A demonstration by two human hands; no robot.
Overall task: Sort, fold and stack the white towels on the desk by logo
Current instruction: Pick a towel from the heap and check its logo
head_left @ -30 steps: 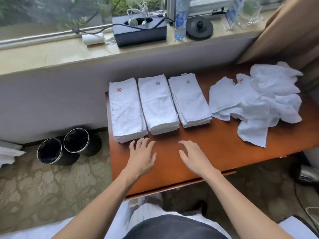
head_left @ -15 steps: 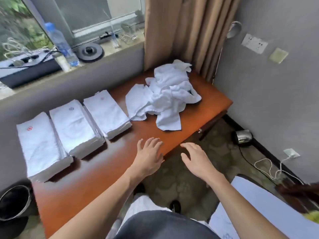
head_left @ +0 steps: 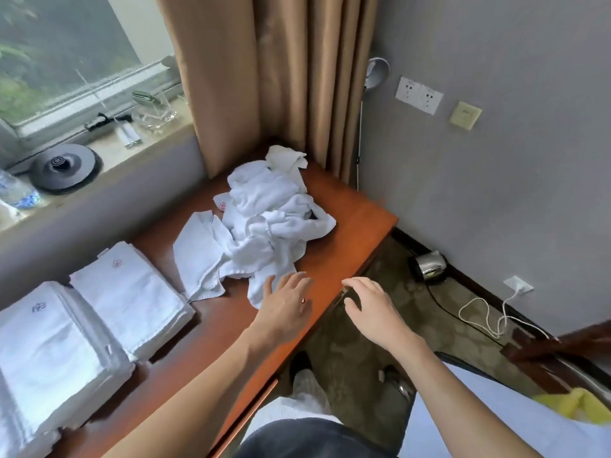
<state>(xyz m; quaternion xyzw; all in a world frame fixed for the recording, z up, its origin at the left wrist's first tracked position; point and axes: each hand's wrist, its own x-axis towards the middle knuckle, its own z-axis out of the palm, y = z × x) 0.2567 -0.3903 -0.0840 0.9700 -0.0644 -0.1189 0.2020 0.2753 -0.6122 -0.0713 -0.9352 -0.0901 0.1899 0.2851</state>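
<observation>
Far left, at 8 o'clock in the head view: folded stack with a dark blue logo. Just beside it, at its 2 o'clock: folded stack with a red logo. Both rest on the surface.

The loose pile of unfolded white towels lies toward the surface's far right corner, at 12 o'clock from your left hand. One red logo mark shows on the pile's left side.

Left hand: fingers straight and spread, holding nothing, tips at the pile's near trailing corner. Whether they touch it cannot be told.

Right hand: fingers loosely bent, empty, hanging just past the surface's front edge at 3 o'clock of the left hand.

Step in hand, as judged: taking the next towel.

- Pinch only that trailing corner.
- Draw it toward 6 o'clock so the tangle does not drag along.
- Bring the right hand in for a second corner.
- Find the logo before folding, and fold with it facing up, as on the stacks.
</observation>
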